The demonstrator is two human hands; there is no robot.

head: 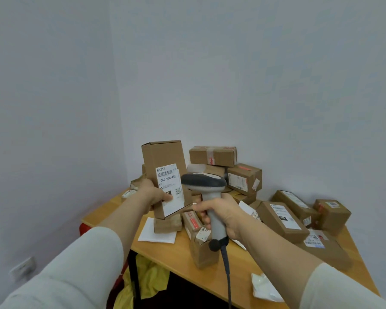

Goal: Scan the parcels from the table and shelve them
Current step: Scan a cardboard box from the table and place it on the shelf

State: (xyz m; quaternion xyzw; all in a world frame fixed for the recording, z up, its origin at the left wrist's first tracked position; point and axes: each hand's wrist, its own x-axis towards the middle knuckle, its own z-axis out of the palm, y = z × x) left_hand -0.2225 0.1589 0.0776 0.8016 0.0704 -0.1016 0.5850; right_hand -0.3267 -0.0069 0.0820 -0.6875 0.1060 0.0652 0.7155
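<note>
My left hand (153,195) grips a tall brown cardboard parcel (165,159) upright above the table, thumb on its white shipping label (168,181), which faces me. My right hand (221,214) holds the grey handheld barcode scanner (204,182) by its handle, its dark head just right of the label. The scanner's cable (226,264) hangs down toward me. Several more brown parcels (281,217) lie heaped on the wooden table (176,255) behind and to the right.
The table stands in a corner of pale walls. A white paper sheet (149,233) lies near its left front and crumpled white wrapping (265,286) at its front edge. Yellow plastic (147,279) shows under the table. A wall socket (22,267) is low on the left.
</note>
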